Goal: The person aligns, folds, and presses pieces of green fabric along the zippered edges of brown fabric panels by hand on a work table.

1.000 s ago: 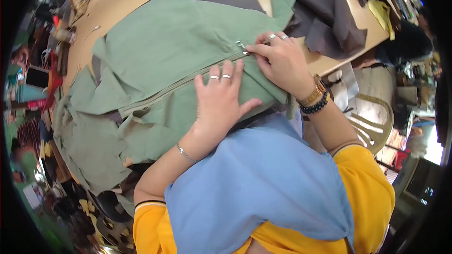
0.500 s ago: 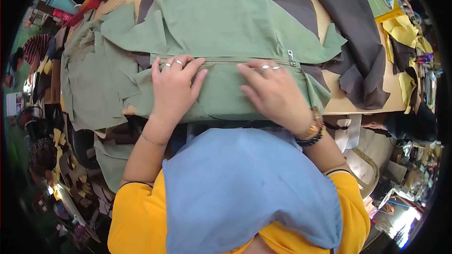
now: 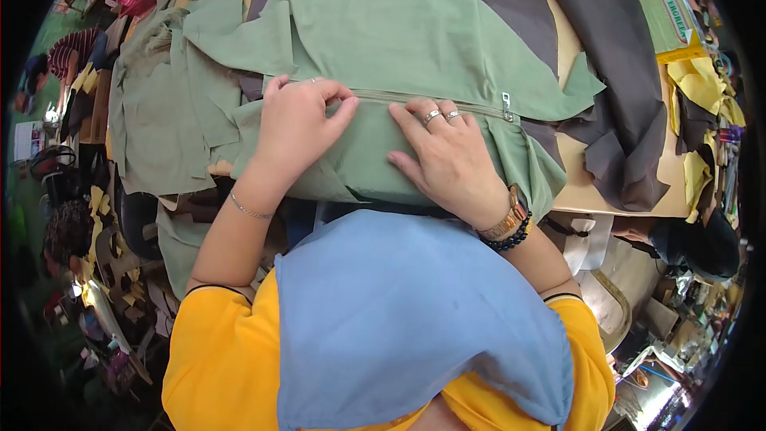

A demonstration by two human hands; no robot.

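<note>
A large green fabric piece lies over the table's near edge, with a zipper sewn across it. The zipper's metal pull rests near the right end. My left hand is at the zipper's left part, fingers curled and thumb close to the index finger, pinching the green fabric along the zipper; the exact grip is partly hidden. To the right, my right hand rests on the fabric just below the zipper, its fingers and thumb apart and holding nothing.
Loose green fabric pieces are piled on the left of the tan table. Dark brown material lies on the right, beside a green and yellow box and yellow scraps. Other people sit at the left.
The view has shifted slightly. My left hand's fingers have drawn in, thumb nearer the index finger. My right hand has moved a little left and settled on the fabric.
</note>
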